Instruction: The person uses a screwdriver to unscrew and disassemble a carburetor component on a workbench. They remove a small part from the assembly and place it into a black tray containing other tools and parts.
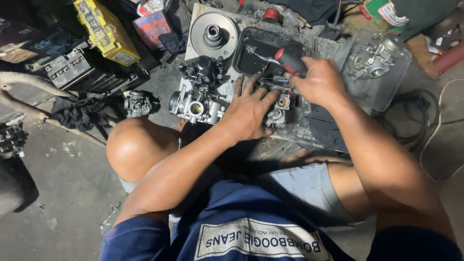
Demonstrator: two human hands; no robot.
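- Small metal carburettor [278,112] on the grey board [309,48], just in front of the knees, half hidden under both hands.
- Likely heavy for its size, rigid cast metal, probably oily and a little slippery; best held around the solid body, well clear of the brass fittings and thin levers, which look easy to bend.
- Pinned flat by the left hand [249,113]: palm and spread fingers pressing down on its near side, not curled fully round it.
- Right hand [319,82] closed tight around a screwdriver [289,62] with a red and black handle, shaft angled down to the top of the carburettor; tip hidden, so exact contact cannot be told.
- Bigger carburettor [199,94] with black caps just to the left, apart from the hands.
- Black tray [256,46] right behind the hands; round metal pulley [213,35] beyond that.
- Another carburettor [372,60] inside a clear plastic tub to the right.
- Smaller dark one [137,103] on the concrete floor beside the left knee.
- Yellow box [106,31] and a black battery [65,67] far left.
- Loose cable [425,121] coiled on the floor at right.
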